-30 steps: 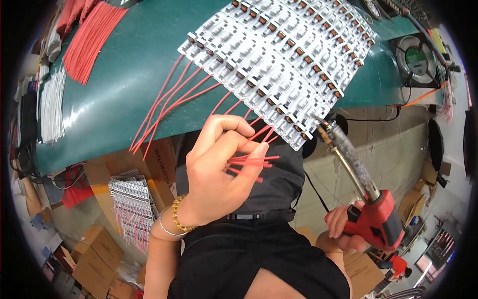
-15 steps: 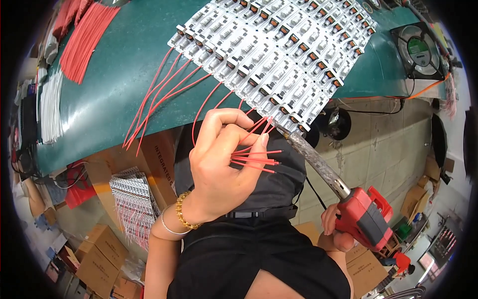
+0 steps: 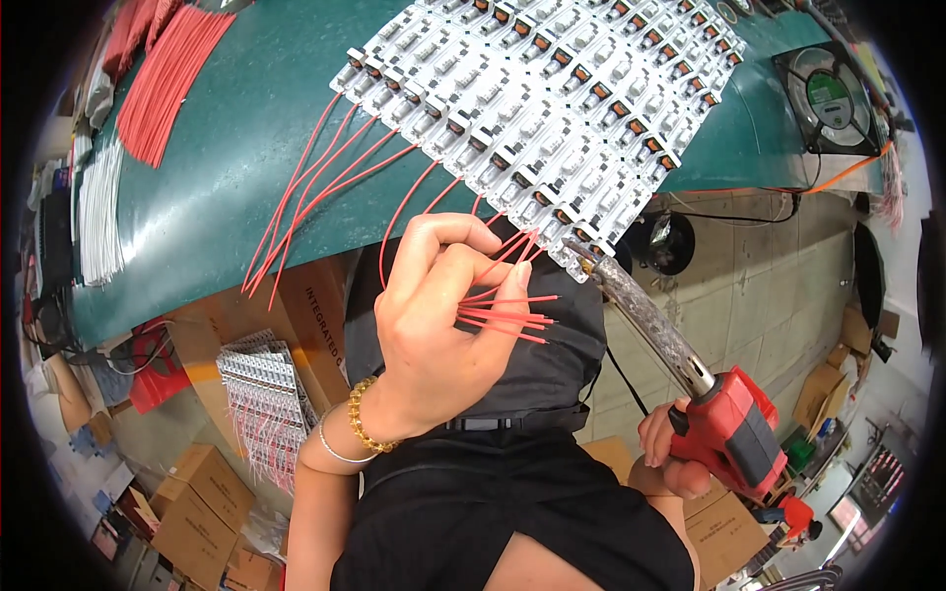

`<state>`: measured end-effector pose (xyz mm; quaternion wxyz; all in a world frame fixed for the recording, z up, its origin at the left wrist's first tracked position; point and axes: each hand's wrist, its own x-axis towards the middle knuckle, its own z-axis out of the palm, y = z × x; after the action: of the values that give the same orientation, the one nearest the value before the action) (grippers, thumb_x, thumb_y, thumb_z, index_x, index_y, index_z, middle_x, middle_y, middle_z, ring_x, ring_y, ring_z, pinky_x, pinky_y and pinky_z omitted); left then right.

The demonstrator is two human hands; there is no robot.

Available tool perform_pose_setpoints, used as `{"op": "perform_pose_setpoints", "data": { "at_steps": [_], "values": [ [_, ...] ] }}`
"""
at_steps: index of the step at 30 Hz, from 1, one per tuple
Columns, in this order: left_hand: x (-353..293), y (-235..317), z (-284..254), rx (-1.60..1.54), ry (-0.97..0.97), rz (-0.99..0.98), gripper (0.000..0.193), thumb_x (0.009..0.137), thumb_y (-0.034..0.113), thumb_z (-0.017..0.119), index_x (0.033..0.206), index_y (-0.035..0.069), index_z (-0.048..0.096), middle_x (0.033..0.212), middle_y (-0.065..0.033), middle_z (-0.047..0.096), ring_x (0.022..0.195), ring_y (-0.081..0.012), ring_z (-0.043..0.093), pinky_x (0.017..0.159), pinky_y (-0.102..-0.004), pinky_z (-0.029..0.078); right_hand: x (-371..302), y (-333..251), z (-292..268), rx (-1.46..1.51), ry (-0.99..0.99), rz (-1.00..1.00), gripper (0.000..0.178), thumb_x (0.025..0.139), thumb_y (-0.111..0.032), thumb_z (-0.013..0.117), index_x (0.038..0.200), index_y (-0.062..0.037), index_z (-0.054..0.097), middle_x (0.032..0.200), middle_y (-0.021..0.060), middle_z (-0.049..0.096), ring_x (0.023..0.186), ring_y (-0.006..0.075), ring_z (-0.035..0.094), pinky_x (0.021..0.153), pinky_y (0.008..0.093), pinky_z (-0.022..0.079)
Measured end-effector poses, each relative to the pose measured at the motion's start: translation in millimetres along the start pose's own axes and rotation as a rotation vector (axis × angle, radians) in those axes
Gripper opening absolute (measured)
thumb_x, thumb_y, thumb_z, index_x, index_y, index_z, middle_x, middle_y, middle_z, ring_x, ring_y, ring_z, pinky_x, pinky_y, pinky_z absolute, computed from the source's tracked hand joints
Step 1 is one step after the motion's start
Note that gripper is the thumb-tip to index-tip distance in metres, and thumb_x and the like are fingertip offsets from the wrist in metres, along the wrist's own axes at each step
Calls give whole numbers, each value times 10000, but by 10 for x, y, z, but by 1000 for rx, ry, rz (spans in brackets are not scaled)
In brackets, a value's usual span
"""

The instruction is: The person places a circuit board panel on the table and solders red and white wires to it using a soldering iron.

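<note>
Left of the left hand (image 3: 434, 330), lettered carton (image 3: 313, 320).

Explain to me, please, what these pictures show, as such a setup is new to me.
This is no machine: each grip is a person's bare hand. A fisheye camera worn on the head looks down, so straight edges bend. On the green table lie bundles of red wires and white wires, and a sheet of white circuit boards juts past its edge. The left grip pinches thin red strands; the right grip holds what looks like a red soldering gun, pointed at the sheet's near corner.
</note>
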<state>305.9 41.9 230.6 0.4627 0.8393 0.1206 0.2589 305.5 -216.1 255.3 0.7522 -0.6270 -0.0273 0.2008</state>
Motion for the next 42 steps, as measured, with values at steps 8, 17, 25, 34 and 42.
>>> {"op": "perform_pose_setpoints", "data": {
  "at_steps": [8, 17, 25, 34, 42],
  "values": [
    [-5, 80, -138, -133, 12, -54, 82, 715, -35, 697, 759, -39, 627, 916, -118, 533, 603, -98, 551, 541, -225, 462, 20, 64, -166, -110, -148, -177, 999, 668, -746, 526, 1241, 61, 396, 472, -51, 439, 382, 82, 420, 402, 231, 346],
    [-77, 48, -9, -153, -106, -88, 79, 725, -28, 689, 739, -45, 613, 910, -100, 524, 593, -105, 561, 529, -223, 476, -57, 40, -136, -101, 7, -103, 690, 605, -617, 688, 845, -27, 424, 537, 4, 489, 433, 103, 473, 422, 221, 360],
    [-58, 68, -40, -102, -120, -64, 78, 731, -22, 687, 734, -42, 612, 909, -97, 523, 589, -104, 565, 531, -223, 481, -155, 168, -501, -353, -115, -164, 645, 617, -616, 691, 861, -76, 434, 548, -2, 483, 460, 90, 468, 426, 209, 346],
    [-73, 42, -29, -84, -110, -43, 81, 726, -16, 691, 734, -33, 612, 880, -96, 534, 613, -110, 547, 526, -227, 474, -52, 21, -122, 92, 43, -34, 641, 556, -497, 793, 870, -71, 431, 569, 16, 508, 450, 99, 480, 394, 207, 327],
    [-91, 118, -104, -75, -70, 21, 142, 712, -27, 708, 844, -26, 657, 927, -117, 529, 508, -63, 507, 475, -192, 433, 4, 40, -190, -161, -53, -185, 930, 715, -706, 531, 1226, 61, 405, 458, -54, 424, 369, 82, 413, 402, 224, 355]
  ]
}}
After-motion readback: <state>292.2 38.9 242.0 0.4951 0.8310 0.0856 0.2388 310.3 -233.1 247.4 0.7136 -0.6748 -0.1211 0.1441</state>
